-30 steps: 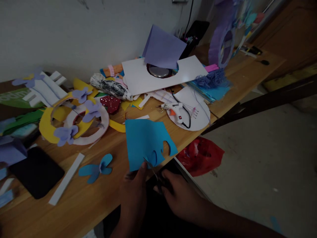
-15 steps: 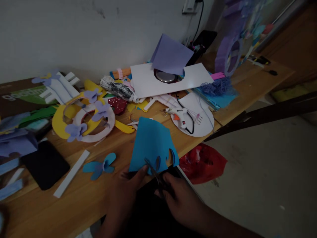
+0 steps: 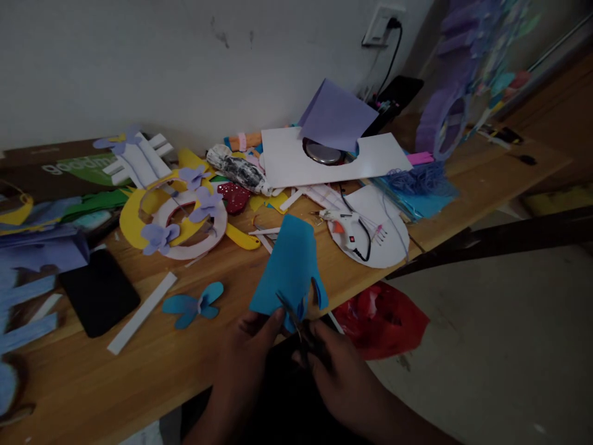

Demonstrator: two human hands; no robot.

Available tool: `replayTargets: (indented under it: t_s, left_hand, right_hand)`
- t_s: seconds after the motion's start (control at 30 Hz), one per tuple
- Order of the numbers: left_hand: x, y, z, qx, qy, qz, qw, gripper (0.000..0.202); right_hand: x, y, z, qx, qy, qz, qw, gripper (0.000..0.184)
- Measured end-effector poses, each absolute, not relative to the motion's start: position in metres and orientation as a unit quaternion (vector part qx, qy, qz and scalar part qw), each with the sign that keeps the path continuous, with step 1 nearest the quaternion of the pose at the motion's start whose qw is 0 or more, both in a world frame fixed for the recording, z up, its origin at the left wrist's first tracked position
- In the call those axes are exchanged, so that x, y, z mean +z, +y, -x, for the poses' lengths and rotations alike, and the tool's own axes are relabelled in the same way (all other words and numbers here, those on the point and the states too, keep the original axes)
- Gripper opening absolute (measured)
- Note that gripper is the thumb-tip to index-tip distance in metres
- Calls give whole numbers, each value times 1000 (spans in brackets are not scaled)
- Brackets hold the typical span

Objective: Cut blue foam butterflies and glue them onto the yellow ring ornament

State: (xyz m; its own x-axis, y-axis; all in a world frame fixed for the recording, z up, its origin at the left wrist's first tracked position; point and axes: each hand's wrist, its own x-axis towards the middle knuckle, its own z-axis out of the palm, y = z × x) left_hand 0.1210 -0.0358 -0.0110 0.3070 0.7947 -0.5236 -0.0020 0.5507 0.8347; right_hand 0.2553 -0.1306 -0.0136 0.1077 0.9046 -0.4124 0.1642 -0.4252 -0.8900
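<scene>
My left hand (image 3: pixel 248 352) pinches the lower edge of a blue paper sheet (image 3: pixel 290 266), held up over the near edge of the wooden table (image 3: pixel 162 371). My right hand (image 3: pixel 336 371) is closed round the handles of a pair of scissors (image 3: pixel 291 314), whose blades reach into the sheet's bottom edge, where curved petal cuts show. A finished blue paper flower (image 3: pixel 194 305) lies on the table just left of my hands.
A glue gun (image 3: pixel 345 222) lies on a white paper plate. A yellow and white ring with purple flowers (image 3: pixel 178 216), a black phone (image 3: pixel 99 290), a white strip (image 3: pixel 141 312), a white board (image 3: pixel 333 157) and paper scraps cover the table. A red bag (image 3: pixel 382 318) sits on the floor.
The blue sheet has turned and tilted more upright in my left hand while the scissors cut further along its bottom edge. The view has shifted up and right.
</scene>
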Motion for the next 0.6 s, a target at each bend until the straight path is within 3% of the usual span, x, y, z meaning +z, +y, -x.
replayTargets:
  t_s: [0.27, 0.47, 0.6]
  left_hand:
    - [11, -9, -108, 214, 506, -508, 664, 26]
    - [11, -12, -106, 259, 477, -588, 599, 35]
    - [9, -10, -98, 196, 475, -647, 563, 33]
  right_hand:
    - [-5, -130, -256, 518, -412, 677, 323, 12]
    - [-5, -129, -259, 485, -447, 689, 301, 13]
    - [-4, -129, -260, 479, -463, 688, 289, 14]
